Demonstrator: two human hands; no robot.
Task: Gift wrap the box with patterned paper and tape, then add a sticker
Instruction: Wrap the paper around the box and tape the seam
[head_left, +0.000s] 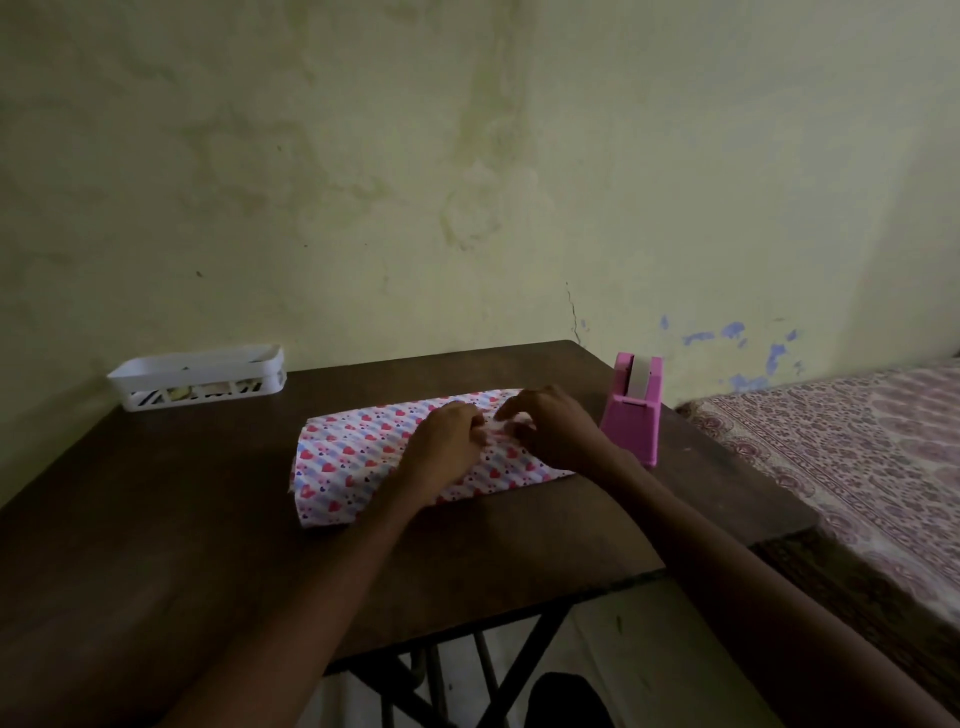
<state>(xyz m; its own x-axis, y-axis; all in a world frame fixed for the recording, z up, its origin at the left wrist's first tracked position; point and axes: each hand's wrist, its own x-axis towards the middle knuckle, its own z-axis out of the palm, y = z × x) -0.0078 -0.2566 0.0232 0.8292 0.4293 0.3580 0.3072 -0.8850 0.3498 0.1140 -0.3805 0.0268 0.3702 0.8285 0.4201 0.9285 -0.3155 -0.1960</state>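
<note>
Head view: one camera, looking down.
Heart-patterned paper (358, 460): lay folded over box at centre of table (156, 519); box itself hidden.
Left hand (448, 437): fingers curled, pinched paper at top seam.
Right hand (551, 427): pinched likewise, close beside.
Pink tape dispenser (632, 413): stood just right of paper.
Step judged: seam closing; tape called for next.

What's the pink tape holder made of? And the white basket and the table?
The pink wedge-shaped tape dispenser looks like smooth moulded plastic: even colour, crisp edges. The white slotted basket seems plastic too: thin walls, cut-out slots. The dark brown tabletop is probably matt wood; dim light hides any grain.
</note>
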